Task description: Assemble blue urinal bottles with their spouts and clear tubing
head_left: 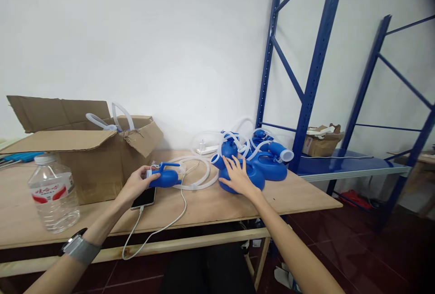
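Observation:
My left hand [140,182] is closed round the pale end of a small blue plastic urinal cup [166,178] with a handle loop. A clear tube [200,183] lies coiled just right of the cup. My right hand [238,176] is spread, its fingers touching a blue plastic urinal bottle [255,178] on the table. Beside that bottle lies another blue urinal bottle [272,167], with a blue cup [280,152] and a tangle of clear tubes over it. A dark phone [144,198] on a white cable [170,225] rests beneath my left hand.
An open cardboard box [91,171] with tubes sticking out stands on the wooden table [217,208]. A large water bottle [54,196] stands in front of it. A white power strip [207,150] lies by the wall. A blue metal rack [316,54] rises at the right.

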`<state>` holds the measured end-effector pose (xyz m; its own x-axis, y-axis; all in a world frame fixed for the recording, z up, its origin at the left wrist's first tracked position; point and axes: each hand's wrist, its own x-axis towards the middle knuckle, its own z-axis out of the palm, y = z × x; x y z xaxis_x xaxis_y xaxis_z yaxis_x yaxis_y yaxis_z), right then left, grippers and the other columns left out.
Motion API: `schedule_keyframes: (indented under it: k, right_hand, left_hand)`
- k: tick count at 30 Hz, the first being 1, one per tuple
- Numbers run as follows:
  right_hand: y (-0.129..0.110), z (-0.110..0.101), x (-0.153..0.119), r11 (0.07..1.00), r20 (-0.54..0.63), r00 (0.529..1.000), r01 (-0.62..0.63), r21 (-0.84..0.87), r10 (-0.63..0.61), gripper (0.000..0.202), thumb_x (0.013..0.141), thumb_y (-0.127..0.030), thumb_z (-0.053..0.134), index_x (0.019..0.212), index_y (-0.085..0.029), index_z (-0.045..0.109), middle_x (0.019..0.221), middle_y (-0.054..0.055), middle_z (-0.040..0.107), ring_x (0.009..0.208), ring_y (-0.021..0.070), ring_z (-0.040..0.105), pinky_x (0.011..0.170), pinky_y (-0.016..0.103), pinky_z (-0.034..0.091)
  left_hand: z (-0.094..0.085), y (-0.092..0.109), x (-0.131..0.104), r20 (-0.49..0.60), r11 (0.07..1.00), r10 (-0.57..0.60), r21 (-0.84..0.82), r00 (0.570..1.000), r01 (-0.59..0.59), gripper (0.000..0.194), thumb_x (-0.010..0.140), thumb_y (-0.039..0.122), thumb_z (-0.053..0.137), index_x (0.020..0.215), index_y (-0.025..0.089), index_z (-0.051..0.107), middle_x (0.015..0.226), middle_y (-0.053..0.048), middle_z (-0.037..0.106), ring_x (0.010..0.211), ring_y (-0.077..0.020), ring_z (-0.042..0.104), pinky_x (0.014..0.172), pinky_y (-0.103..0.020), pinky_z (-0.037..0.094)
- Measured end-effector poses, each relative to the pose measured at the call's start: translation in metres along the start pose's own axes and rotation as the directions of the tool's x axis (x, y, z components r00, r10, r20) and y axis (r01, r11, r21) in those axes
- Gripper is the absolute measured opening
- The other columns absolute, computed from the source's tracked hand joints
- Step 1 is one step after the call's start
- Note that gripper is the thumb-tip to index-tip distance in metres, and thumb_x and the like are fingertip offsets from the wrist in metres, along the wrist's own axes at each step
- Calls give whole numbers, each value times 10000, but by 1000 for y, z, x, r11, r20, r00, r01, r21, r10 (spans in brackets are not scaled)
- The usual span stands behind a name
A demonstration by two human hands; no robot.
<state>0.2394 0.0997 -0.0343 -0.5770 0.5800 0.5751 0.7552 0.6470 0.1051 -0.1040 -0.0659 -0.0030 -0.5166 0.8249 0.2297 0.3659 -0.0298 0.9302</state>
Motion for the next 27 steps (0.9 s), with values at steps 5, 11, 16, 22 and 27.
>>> schedule_keyframes:
  k: [5, 11, 16, 22, 27]
  right_hand:
    - [-46, 10, -4, 962, -86, 960, 269, 37, -265, 627, 962, -261, 626, 1563, -230, 451, 1601, 173, 436, 1518, 371, 309, 1250, 617, 191]
    - [-87, 47, 21, 915, 48, 925, 364, 172, -377, 316, 980, -302, 674, 1248, -139, 650, 1379, 186, 632, 1406, 336, 485, 1205, 540, 323]
    - [-93, 62, 33, 868, 57, 915, 359, 342, -401, 104, 1011, -202, 577, 1094, -143, 598, 1066, 105, 689, 1032, 245, 634, 986, 403, 483]
    - [-96, 61, 30, 886, -18, 918, 387, 255, -396, 79, 986, -185, 579, 1046, -137, 600, 1063, 123, 668, 996, 259, 582, 906, 382, 455]
    - [-103, 63, 31, 925, -12, 951, 304, 227, -310, 86, 903, -127, 621, 956, -127, 687, 943, 118, 728, 925, 252, 634, 864, 353, 434]
  left_hand:
    - [7, -7, 4, 0, 997, -48, -53, 999, 48, 667, 512, 631, 842, 966, 181, 653, 934, -64, 701, 877, -232, 660, 632, -275, 560]
    - [14, -6, -9, 81, 998, -37, -51, 996, 41, 615, 569, 677, 801, 918, 207, 614, 937, -45, 707, 842, -222, 661, 624, -296, 583]
    - [21, -11, -18, -11, 1000, 12, 2, 1000, -12, 592, 614, 727, 728, 876, 220, 569, 890, -35, 675, 805, -222, 643, 553, -298, 581]
    - [21, -2, -30, 11, 995, 37, 97, 999, -38, 552, 651, 698, 718, 887, 240, 519, 887, -18, 667, 698, -203, 623, 542, -320, 565]
    - [30, 9, -54, -34, 905, 321, 305, 946, -296, 527, 675, 652, 742, 881, 259, 457, 915, -17, 714, 738, -215, 655, 689, -328, 540]
